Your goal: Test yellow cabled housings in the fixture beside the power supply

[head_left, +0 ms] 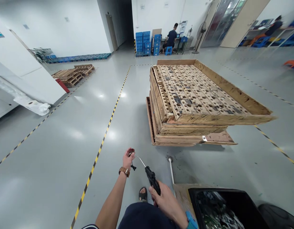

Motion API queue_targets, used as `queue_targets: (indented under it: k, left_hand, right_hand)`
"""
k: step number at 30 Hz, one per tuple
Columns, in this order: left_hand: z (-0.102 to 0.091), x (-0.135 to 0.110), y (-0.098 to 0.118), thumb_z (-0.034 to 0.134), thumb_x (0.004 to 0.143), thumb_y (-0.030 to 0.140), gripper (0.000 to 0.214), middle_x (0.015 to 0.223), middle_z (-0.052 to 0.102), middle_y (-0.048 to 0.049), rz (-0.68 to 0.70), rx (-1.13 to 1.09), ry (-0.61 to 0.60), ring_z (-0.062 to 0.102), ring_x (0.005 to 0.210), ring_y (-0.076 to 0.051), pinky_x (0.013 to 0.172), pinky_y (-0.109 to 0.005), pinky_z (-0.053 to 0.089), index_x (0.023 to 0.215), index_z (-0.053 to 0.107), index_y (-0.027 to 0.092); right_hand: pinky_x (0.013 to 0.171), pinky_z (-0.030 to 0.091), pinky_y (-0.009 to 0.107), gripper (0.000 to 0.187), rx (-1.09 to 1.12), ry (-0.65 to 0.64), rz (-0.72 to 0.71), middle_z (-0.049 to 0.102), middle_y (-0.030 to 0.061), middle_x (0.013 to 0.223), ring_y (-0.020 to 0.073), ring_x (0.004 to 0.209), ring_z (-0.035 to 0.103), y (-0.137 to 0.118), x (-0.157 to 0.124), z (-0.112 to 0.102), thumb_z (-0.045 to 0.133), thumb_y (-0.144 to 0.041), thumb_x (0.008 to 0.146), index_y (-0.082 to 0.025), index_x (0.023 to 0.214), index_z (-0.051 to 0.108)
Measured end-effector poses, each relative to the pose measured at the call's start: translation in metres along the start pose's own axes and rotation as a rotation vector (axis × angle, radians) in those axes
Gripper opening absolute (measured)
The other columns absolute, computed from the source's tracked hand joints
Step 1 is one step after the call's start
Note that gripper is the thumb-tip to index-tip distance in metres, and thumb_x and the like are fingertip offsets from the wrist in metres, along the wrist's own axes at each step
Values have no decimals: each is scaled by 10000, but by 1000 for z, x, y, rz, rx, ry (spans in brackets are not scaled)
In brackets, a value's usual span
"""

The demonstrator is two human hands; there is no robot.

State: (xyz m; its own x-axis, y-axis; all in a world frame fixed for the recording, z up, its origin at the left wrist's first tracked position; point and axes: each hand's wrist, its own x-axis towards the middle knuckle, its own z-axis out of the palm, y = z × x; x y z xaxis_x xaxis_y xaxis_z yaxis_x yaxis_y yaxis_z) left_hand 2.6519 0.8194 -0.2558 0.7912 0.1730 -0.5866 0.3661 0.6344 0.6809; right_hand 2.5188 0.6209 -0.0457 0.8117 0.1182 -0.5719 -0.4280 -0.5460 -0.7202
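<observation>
My left hand [128, 159] is held out low in front of me, fingers pinched round a small dark and red part [131, 150] with a short cord hanging from it. My right hand [166, 201] grips the handle of a black gun-shaped tool [151, 178]. Its thin metal nozzle [140, 161] points up towards the part in my left hand, and the tip is close to it. A brown watch strap sits on my left wrist. My sandalled foot [143, 194] shows below the tool.
A stack of wooden perforated pallets [192, 105] lies ahead on the grey floor. A black bin [223, 206] with scrap sits at my right on a board. Yellow-black floor tape [106, 130] runs left. A seated person [171, 38] works by blue crates far back.
</observation>
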Motion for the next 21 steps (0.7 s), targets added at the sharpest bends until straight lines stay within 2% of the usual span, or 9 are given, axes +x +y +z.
queue_targets:
  k: [3,7,11,15,21]
  left_hand:
    - [3,3,7,857,640,12,486,986,731,-32,9,26,-1,700,900,-140,838,-243,554,1051,690,209]
    - [8,9,11,845,684,28,376,926,714,-15,-17,-16,36,708,865,-148,867,-310,572,952,650,207]
    - [12,15,12,838,761,150,267,839,689,-1,-75,-98,61,718,839,-168,858,-378,591,851,593,202]
    - [13,17,13,810,805,185,218,777,676,7,-125,-163,62,717,835,-177,891,-424,590,793,593,199]
    - [12,19,12,789,837,211,175,775,693,-15,-172,-203,34,717,815,-182,962,-463,567,766,630,192]
  right_hand:
    - [673,450,276,433,67,-42,-1,690,52,755,207,691,653,1,-1,-4,425,-572,969,-194,915,630]
    - [672,448,280,434,70,-58,-10,704,58,778,211,684,650,2,0,-4,446,-579,959,-194,944,646]
    - [738,451,286,413,-6,-53,-12,717,72,830,242,821,680,1,2,5,459,-546,957,-192,975,672]
    - [837,451,307,414,-50,-5,-2,733,117,990,282,1016,669,1,5,15,498,-544,940,-184,1020,686]
    - [846,449,314,399,-67,-11,-6,731,121,1011,279,1018,665,2,5,13,489,-517,945,-181,1043,682]
